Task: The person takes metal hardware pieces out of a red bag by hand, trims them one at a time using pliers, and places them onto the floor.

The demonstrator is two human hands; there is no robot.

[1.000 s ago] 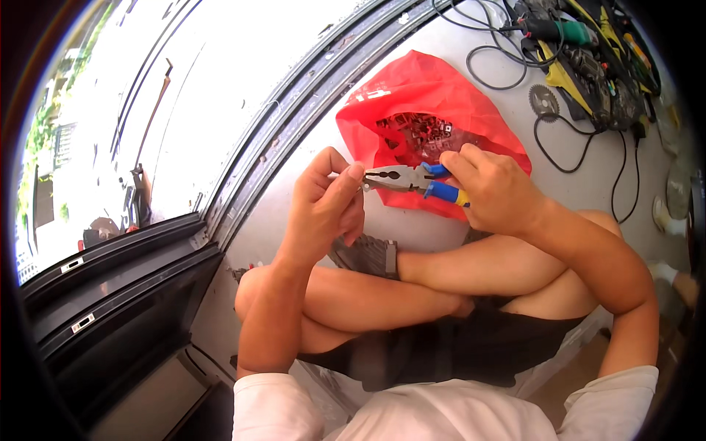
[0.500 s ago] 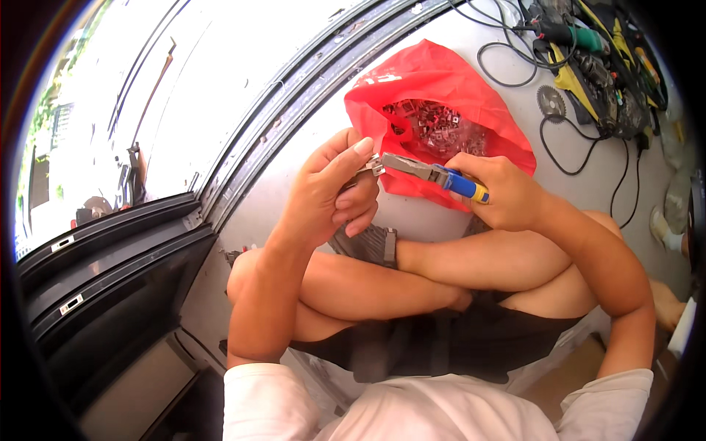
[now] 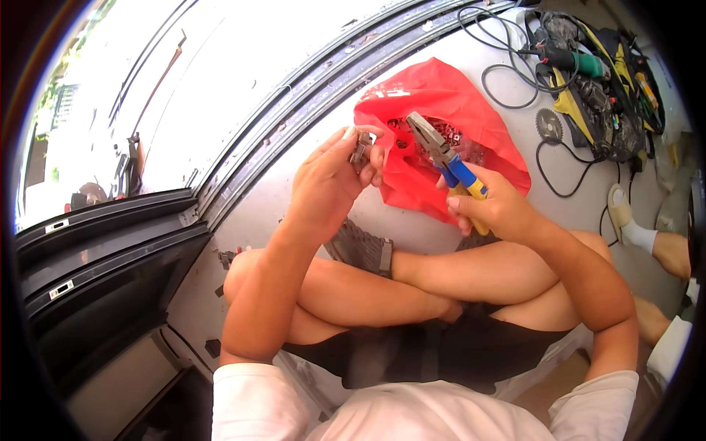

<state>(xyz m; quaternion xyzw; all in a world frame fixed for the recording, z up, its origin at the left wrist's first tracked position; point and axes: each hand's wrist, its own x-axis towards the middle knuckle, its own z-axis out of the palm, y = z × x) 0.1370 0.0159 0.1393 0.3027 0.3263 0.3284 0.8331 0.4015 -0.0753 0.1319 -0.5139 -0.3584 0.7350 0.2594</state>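
My left hand [image 3: 327,176] is closed round a small metal bracket [image 3: 361,151], pinched between thumb and fingers. Its exact shape is partly covered by the fingertips. In my right hand [image 3: 496,202] is a pair of combination pliers [image 3: 441,151] with blue and yellow handles. Their jaws point up and to the left, apart from the bracket. Just beyond both hands lies a red plastic bag [image 3: 434,81], its mouth open. Many small metal pieces [image 3: 456,136] show inside it, partly behind the pliers.
A dark metal frame track [image 3: 294,92] runs diagonally beyond the bag. Black frame panels [image 3: 110,257] stand at the left. At the upper right lie a tool bag [image 3: 573,103], a green-and-black power tool [image 3: 588,65], a saw blade [image 3: 548,123] and looped cables. Another person's foot [image 3: 621,209] is at the right.
The pliers have come away from the bracket and swung upward, so their jaws now sit over the bag's mouth. My left hand still holds the bracket, now turned. Another person's foot has moved further into view.
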